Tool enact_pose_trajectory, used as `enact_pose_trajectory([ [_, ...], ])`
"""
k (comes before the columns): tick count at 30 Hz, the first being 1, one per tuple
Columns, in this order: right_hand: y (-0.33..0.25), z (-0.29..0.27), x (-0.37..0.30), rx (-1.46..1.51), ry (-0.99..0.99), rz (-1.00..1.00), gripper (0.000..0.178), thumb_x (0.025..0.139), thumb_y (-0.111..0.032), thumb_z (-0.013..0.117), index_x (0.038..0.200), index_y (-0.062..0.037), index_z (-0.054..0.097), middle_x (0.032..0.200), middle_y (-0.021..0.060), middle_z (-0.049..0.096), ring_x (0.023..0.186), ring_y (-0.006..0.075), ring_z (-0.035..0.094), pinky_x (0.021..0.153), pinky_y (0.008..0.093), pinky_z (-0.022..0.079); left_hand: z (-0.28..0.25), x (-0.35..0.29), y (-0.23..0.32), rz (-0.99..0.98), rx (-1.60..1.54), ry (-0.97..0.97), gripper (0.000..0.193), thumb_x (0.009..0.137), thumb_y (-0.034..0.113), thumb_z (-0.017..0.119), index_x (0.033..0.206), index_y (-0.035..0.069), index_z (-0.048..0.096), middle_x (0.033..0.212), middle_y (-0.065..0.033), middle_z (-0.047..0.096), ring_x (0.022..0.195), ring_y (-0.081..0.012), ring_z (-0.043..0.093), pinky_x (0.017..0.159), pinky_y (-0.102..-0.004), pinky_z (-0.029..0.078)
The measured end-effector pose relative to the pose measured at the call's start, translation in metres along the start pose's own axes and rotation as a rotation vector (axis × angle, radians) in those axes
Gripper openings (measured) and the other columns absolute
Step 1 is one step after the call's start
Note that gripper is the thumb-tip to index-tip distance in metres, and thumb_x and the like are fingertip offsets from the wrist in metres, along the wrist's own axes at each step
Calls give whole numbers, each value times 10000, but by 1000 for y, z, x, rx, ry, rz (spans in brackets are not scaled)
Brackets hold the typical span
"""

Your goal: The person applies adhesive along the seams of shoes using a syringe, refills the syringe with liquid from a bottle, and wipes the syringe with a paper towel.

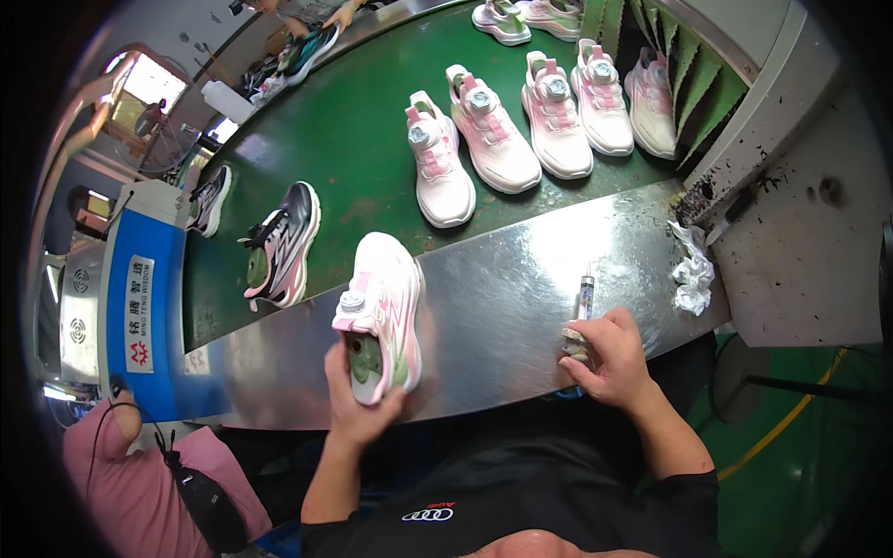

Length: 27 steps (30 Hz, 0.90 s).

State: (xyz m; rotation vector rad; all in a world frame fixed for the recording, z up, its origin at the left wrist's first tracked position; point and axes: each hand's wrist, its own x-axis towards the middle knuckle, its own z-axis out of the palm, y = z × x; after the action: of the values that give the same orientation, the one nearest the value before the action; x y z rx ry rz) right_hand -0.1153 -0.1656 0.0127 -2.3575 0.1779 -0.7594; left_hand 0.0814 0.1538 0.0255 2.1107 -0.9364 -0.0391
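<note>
My left hand [358, 409] is closed around the heel end of a white and pink sneaker [391, 298]. The shoe points away from me, with a round silvery dial on its tongue and a green insole inside. Over the metal ledge, my right hand [612, 361] pinches a small clear syringe [585, 299] between thumb and fingers. Its thin tip points away from me, and its near end is a pale, lumpy part by the fingertips. The shoe and the syringe are well apart.
Several similar pink-white sneakers [496, 144] stand on the green belt [363, 139] near hanging green strips [702, 88]. Black-pink shoes [286, 244] lie at left. Crumpled white paper [692, 270] rests on the metal ledge [484, 316]. A person in pink [177, 484] is at lower left.
</note>
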Motion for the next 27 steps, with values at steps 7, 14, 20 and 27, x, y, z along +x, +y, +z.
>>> enact_pose_trajectory([
  [7,1,-9,-25,397,-36,290,441,727,-125,746,1122,-16,583,856,88,617,774,195,586,706,279,472,-15,49,-24,-348,-969,25,666,740,110,652,1320,11,339,1172,-126,439,998,-229,561,733,-313,547],
  [14,-6,-28,-38,695,116,560,480,829,-177,672,1215,48,495,948,57,593,816,126,590,757,249,483,11,144,-72,-487,-217,-321,326,867,348,607,881,22,613,801,-26,611,695,-131,576,625,-258,483],
  [20,-17,-33,-35,685,63,495,523,781,-264,716,1140,59,515,926,70,590,811,161,610,752,281,488,44,138,6,-398,-961,-188,500,798,192,694,1161,12,401,1051,-109,554,950,-140,553,849,-308,476],
  [27,-60,-45,23,994,2,449,619,733,-413,764,1081,27,502,812,134,609,747,196,608,682,288,484,44,114,31,-215,-1465,-183,557,686,104,714,1184,49,471,1045,-72,583,975,-170,570,875,-328,463],
])
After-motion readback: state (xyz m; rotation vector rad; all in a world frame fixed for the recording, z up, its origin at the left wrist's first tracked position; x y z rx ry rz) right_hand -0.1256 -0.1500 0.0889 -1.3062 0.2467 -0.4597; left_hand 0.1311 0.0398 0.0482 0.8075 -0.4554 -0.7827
